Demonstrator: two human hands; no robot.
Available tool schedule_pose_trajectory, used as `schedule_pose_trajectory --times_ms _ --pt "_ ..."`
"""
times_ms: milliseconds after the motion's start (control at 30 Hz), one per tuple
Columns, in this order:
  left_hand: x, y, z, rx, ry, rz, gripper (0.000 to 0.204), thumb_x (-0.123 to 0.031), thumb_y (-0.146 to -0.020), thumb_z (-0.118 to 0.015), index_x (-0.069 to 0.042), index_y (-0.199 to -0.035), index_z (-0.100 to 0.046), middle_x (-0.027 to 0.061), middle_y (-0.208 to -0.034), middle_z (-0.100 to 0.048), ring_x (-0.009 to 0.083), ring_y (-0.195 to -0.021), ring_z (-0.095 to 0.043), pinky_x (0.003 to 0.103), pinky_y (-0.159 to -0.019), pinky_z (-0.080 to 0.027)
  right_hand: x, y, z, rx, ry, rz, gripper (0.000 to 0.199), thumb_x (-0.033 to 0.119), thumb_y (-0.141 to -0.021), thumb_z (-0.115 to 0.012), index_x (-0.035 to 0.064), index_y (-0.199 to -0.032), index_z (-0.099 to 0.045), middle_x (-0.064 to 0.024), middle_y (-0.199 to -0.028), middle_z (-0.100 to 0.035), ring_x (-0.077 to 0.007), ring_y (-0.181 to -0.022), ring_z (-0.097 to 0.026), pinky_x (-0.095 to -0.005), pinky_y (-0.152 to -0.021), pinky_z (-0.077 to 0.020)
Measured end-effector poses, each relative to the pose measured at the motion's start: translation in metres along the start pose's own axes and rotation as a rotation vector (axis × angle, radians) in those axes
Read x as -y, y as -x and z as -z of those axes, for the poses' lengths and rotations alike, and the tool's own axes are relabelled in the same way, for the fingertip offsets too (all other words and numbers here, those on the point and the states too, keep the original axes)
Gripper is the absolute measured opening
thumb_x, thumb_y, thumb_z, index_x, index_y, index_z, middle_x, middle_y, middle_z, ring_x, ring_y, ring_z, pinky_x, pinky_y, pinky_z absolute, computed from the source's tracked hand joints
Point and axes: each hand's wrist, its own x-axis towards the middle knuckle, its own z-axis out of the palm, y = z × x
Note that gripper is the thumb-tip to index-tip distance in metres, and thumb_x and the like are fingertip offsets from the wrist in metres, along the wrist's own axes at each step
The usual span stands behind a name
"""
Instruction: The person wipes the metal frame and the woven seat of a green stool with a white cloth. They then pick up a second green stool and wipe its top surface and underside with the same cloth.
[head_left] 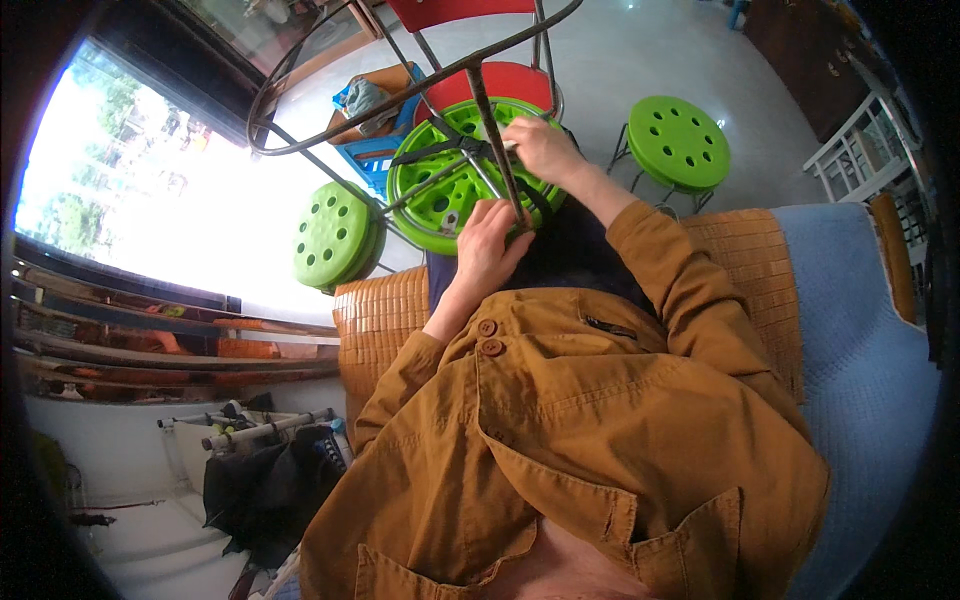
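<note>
An upturned green stool [415, 212] rests on my lap, its underside facing me and its metal legs and ring [420, 97] standing up toward me. My left hand [487, 246] is closed around the base of one stool leg at the near rim. Farther off and to the right, my right hand [543, 150] is closed over the underside, close to the same leg. A small pale bit shows at its fingertips, too little of it to name. Black straps [432, 152] cross under the seat where the metal bars meet.
Green round stools stand at left [335, 232] and right [680, 143]. Beyond my lap are a red chair [470, 92] and a blue crate [368, 165] with cloth on top. I sit on a brown woven mat [745, 262], a window [100, 150] to my left.
</note>
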Motion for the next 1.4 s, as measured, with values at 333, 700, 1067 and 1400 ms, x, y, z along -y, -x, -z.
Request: schedule_pose_trajectory --times_ms 333,700,1067,1400 --pt "-0.001 0.002 -0.001 0.009 0.017 0.053 0.022 -0.012 -0.081 -0.071 -0.01 -0.1 -0.062 0.0097 -0.102 -0.063 0.0327 -0.105 -0.058 0.041 -0.084 -0.05 0.001 0.004 0.027 0.12 0.596 -0.005 0.013 0.013 -0.083 -0.063 0.0145 -0.085 -0.076 -0.0043 -0.098 -0.067 -0.0241 -0.108 -0.057 -0.0433 -0.091 -0.0476" --pt "0.0 0.0 -0.003 0.028 -0.013 0.051 0.019 -0.014 -0.08 -0.071 -0.01 -0.096 -0.061 0.0077 -0.098 -0.063 0.0313 -0.103 -0.057 0.04 -0.083 -0.049 -0.033 -0.019 -0.01 0.21 -0.215 -0.269 0.023 0.025 -0.086 -0.064 0.0175 -0.103 -0.076 -0.0154 -0.098 -0.072 -0.0327 -0.093 -0.069 -0.0429 -0.08 -0.0536" --pt "-0.001 -0.001 -0.003 -0.002 -0.025 0.009 0.023 -0.013 -0.078 -0.074 -0.008 -0.096 -0.061 0.0084 -0.098 -0.062 0.0316 -0.1 -0.058 0.042 -0.079 -0.05 -0.042 -0.025 0.007 -0.323 -0.125 -0.094 0.021 0.004 -0.087 -0.057 0.0037 -0.104 -0.07 -0.0133 -0.107 -0.07 -0.0277 -0.098 -0.067 -0.0389 -0.085 -0.0533" --pt "0.003 0.0 -0.006 0.008 -0.046 0.019 0.024 -0.013 -0.077 -0.074 -0.007 -0.097 -0.062 0.0095 -0.099 -0.063 0.0321 -0.1 -0.058 0.042 -0.08 -0.05 0.02 -0.036 -0.042 0.137 -0.128 0.018 0.023 0.018 -0.089 -0.05 0.0051 -0.093 -0.068 -0.0176 -0.099 -0.068 -0.0377 -0.097 -0.066 -0.049 -0.088 -0.0524"
